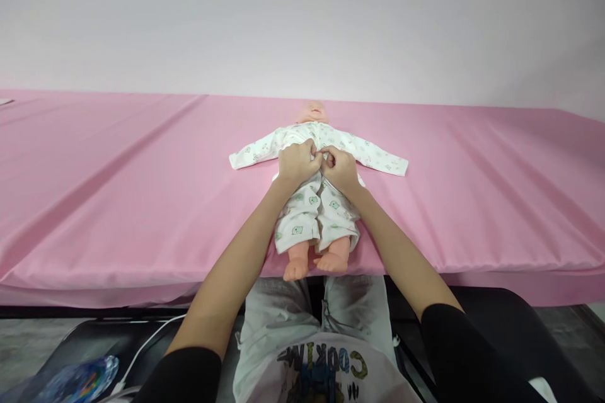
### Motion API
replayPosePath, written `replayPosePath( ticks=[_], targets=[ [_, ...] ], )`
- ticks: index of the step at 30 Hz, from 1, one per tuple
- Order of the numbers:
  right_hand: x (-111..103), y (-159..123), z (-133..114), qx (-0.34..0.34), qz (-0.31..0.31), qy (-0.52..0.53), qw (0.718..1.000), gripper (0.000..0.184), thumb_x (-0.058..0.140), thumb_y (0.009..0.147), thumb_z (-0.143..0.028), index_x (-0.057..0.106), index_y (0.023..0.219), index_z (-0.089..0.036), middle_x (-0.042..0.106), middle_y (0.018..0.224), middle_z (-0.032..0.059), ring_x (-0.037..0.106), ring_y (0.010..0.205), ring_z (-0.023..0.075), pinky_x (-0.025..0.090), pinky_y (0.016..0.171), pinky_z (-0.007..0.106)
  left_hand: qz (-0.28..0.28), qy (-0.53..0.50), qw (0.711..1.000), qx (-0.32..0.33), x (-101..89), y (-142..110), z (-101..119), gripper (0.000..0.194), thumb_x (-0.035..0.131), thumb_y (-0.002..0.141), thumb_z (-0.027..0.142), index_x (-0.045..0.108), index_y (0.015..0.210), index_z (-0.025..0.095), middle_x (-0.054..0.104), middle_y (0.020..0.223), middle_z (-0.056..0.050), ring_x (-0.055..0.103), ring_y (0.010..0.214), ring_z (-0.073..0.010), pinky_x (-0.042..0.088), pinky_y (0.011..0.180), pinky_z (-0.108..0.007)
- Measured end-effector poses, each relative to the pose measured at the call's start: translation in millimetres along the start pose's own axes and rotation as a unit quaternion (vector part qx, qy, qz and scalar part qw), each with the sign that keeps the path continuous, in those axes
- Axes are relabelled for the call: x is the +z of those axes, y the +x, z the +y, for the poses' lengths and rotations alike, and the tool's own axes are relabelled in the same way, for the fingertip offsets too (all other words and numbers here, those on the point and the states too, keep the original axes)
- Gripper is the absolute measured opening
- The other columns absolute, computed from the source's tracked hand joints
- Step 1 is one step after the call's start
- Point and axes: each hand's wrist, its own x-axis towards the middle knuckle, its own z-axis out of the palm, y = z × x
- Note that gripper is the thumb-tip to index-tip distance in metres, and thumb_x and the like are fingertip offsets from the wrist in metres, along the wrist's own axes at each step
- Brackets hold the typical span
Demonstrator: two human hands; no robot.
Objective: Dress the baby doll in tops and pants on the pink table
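Note:
A baby doll (313,112) lies on its back on the pink-covered table, its head toward the wall and its bare feet at the near edge. It wears a white printed long-sleeved top (375,155) with sleeves spread wide, and matching trousers (297,217). My left hand (299,162) and my right hand (339,168) meet at the middle of the top's front. The fingers of both are closed in a pinch on the top's front edges. Whether a button or snap lies between the fingertips is hidden.
The pink cloth (118,201) covers the table, with folds running across it. A pale wall (302,19) stands behind. Black chairs (501,321) flank my legs below the near edge. A white cable (151,340) and a shiny plastic bag (80,381) lie at lower left.

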Motion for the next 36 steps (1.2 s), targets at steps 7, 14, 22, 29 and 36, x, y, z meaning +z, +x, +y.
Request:
replayPosePath(
  ticks=[7,14,22,29,36],
  targets=[
    [-1.0,-1.0,2.3,-0.009,0.014,0.080,0.997,0.003,0.056,0.072,-0.022,0.058,0.072,-0.020,0.034,0.047,-0.0086,0.034,0.047,0.0098,0.032,0.058,0.025,-0.011,-0.020,0.999,0.041,1.1,1.4,-5.9,0.022,0.044,0.087,0.035,0.061,0.086,0.020,0.068,0.078,-0.005,0.063,0.076,-0.0237,0.030,0.059,-0.030],
    [-1.7,4.8,5.4,0.105,-0.015,0.213,0.971,0.007,0.061,0.066,-0.025,0.058,0.068,-0.019,0.041,0.052,-0.0076,0.038,0.052,0.0102,0.032,0.058,0.025,-0.008,-0.029,0.997,0.068,2.1,2.2,-8.0,0.022,0.038,0.089,0.028,0.058,0.087,0.019,0.067,0.076,-0.004,0.062,0.073,-0.0227,0.026,0.058,-0.031],
    [-4.5,1.3,-5.7,0.115,0.015,0.138,0.984,0.009,0.059,0.070,-0.027,0.059,0.066,-0.019,0.052,0.056,-0.0043,0.044,0.053,0.0114,0.036,0.059,0.026,-0.019,-0.023,0.995,0.100,3.4,2.6,-8.0,0.020,0.038,0.089,0.027,0.057,0.092,0.018,0.067,0.078,-0.006,0.062,0.073,-0.0245,0.028,0.058,-0.031],
    [-1.9,0.1,-2.4,0.039,0.030,0.067,0.997,0.010,0.054,0.073,-0.025,0.057,0.066,-0.019,0.057,0.062,-0.0002,0.047,0.060,0.0146,0.039,0.065,0.029,-0.017,-0.052,0.993,0.101,-0.2,1.0,-7.0,0.027,0.036,0.092,0.031,0.059,0.098,0.019,0.069,0.080,-0.005,0.063,0.075,-0.0233,0.031,0.059,-0.030],
    [2.6,-0.1,-2.1,0.006,0.019,-0.025,0.999,0.014,0.057,0.074,-0.022,0.046,0.066,-0.022,0.054,0.069,0.0011,0.048,0.070,0.0184,0.037,0.070,0.032,0.003,-0.047,0.998,0.050,-1.2,-1.0,-3.1,0.032,0.035,0.093,0.032,0.063,0.102,0.020,0.070,0.082,-0.006,0.064,0.078,-0.0222,0.037,0.065,-0.029]
  ],
)
